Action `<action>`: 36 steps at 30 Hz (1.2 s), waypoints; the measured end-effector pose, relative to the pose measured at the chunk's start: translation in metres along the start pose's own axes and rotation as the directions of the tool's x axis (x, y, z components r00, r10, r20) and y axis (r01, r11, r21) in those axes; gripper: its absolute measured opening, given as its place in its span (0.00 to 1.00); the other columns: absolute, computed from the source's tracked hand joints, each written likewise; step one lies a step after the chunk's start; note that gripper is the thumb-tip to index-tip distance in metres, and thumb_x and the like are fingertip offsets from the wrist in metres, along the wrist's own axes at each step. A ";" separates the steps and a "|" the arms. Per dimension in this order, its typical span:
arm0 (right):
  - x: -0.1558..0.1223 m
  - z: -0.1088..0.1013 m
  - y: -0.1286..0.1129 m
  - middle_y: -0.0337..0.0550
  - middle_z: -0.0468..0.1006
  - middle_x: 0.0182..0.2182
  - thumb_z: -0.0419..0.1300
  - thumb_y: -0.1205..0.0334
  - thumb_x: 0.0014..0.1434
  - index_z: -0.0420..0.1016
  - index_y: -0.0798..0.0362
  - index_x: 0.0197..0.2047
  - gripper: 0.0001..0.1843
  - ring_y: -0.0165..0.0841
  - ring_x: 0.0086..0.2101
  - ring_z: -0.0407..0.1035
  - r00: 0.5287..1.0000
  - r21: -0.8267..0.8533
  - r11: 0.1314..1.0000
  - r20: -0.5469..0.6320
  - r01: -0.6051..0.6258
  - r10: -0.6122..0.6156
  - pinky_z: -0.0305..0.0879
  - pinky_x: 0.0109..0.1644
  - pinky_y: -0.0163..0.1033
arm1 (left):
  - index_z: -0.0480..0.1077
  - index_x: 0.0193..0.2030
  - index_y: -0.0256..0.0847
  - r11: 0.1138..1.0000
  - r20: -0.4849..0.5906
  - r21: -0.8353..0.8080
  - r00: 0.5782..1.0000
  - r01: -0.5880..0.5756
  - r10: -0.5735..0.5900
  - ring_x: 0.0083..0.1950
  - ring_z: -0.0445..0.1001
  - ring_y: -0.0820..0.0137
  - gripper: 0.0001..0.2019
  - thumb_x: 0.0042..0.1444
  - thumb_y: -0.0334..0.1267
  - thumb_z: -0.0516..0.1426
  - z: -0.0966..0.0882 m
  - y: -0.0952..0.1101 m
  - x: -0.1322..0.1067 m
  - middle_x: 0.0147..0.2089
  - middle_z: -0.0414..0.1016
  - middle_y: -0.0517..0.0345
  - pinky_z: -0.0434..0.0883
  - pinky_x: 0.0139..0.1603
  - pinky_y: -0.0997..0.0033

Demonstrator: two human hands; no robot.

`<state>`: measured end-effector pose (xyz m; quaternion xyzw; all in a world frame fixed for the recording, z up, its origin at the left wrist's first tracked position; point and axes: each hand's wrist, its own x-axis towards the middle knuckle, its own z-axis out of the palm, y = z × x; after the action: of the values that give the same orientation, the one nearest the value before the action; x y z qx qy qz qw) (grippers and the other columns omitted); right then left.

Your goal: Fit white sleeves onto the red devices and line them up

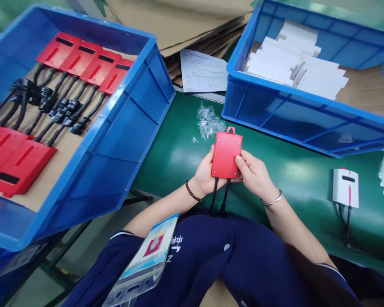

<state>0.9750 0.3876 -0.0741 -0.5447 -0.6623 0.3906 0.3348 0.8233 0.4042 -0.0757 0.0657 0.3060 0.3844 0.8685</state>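
Note:
I hold a flat red plastic device [225,153] upright above the green table [179,157], its plain back towards me. My left hand [205,174] wraps its left edge from behind. My right hand [253,172] grips the right edge, thumb pressed on the red face. Two black cables [219,198] hang from the bottom of the device down to my lap. A small loop sticks up at its top.
A blue crate [124,128] at left holds several red devices [19,164] with black cables on cardboard. Another blue crate [307,123] at right holds white cartons [294,64]. Clear small bags [208,121] lie behind the device. A white-wrapped unit [345,186] lies at right. A paper sheet [202,71] and cardboard sit behind.

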 end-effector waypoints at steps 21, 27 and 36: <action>0.015 -0.013 0.006 0.51 0.74 0.51 0.64 0.64 0.61 0.78 0.49 0.43 0.06 0.42 0.52 0.73 0.846 -0.311 0.875 -0.275 0.370 -0.456 0.79 0.50 0.51 | 0.60 0.63 0.40 0.533 0.293 0.720 0.890 -0.445 0.349 0.55 0.75 0.63 0.30 0.56 0.39 0.64 -0.020 0.005 -0.006 0.59 0.72 0.47 0.75 0.53 0.63; 0.022 -0.021 -0.007 0.50 0.78 0.50 0.63 0.67 0.59 0.77 0.51 0.36 0.03 0.43 0.54 0.74 0.866 -0.314 0.852 -0.145 0.419 -0.479 0.75 0.54 0.52 | 0.59 0.61 0.36 0.087 0.261 0.946 0.895 -0.312 0.362 0.53 0.75 0.59 0.24 0.59 0.36 0.58 -0.003 0.005 -0.018 0.55 0.74 0.47 0.73 0.50 0.60; 0.032 -0.039 -0.019 0.45 0.77 0.41 0.65 0.69 0.55 0.78 0.52 0.30 0.03 0.42 0.50 0.76 0.912 -0.133 0.908 -0.044 0.398 -0.407 0.76 0.51 0.49 | 0.57 0.56 0.36 -0.091 0.189 0.982 0.932 -0.168 0.309 0.47 0.78 0.55 0.18 0.61 0.34 0.55 0.018 0.008 -0.026 0.49 0.77 0.45 0.74 0.42 0.59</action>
<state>0.9938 0.4232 -0.0381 -0.4292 -0.7707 0.2526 0.3976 0.8156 0.3931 -0.0456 0.7024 0.5121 0.1963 0.4537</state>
